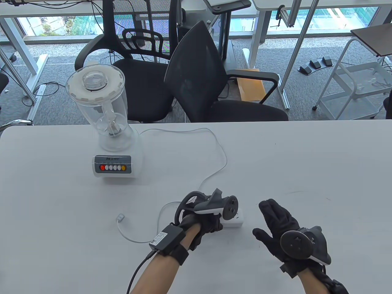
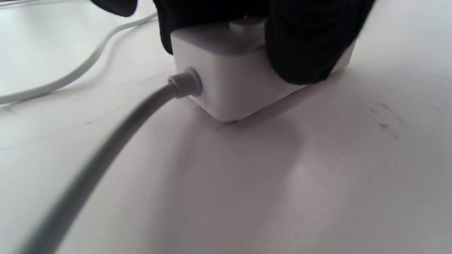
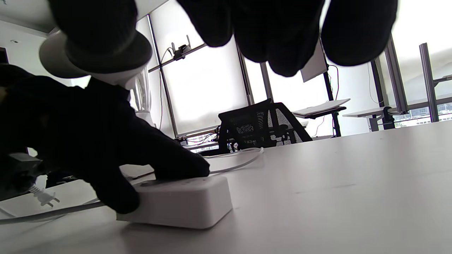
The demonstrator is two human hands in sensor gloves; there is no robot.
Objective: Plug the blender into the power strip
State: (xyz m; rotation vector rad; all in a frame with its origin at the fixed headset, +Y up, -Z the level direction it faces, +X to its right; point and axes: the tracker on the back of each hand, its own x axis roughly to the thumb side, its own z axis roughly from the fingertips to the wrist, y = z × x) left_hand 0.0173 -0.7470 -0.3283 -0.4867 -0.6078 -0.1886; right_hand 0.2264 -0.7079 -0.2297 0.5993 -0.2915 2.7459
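Observation:
The white blender stands at the back left of the table. Its white cord loops right, then runs back under my left hand. My left hand grips the small white power strip, with fingers on top and thumb on the near side. A round white piece shows on the strip's top between the fingers; I cannot tell if it is the plug. My right hand is open and empty, just right of the strip.
The strip's grey cord leaves its end and curls left to a loose two-pin plug lying on the table, which also shows in the right wrist view. Two black chairs stand behind the table's far edge.

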